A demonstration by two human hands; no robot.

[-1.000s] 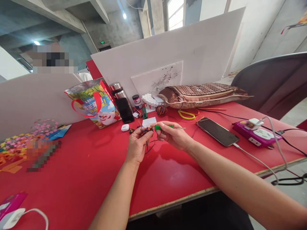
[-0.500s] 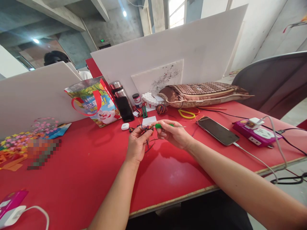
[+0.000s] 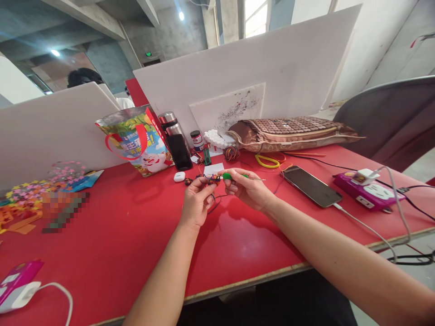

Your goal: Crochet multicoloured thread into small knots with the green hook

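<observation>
"What is the red worktop (image 3: 136, 253) carrying?"

"It is lying beneath both hands, which are working close together just above it. The left hand (image 3: 197, 199) is pinching narrowly; the right hand (image 3: 249, 190) is closing around a handle."

"And the cord?"

"A ball of cord (image 3: 231, 153) is sitting beyond the hands. The smaller multicoloured bundle (image 3: 212, 180) is resting in the left fingertips, with loose strands trailing below."

"The tool?"

"The right fingers are gripping the green-handled tool (image 3: 227, 176), one end pointing at the bundle. I am judging this as working the cord with the tool; whether it is passing through, I cannot tell."

"What is the next move calling for?"

"In my judgement, a firm left pinch and fine right-hand aim."
</observation>
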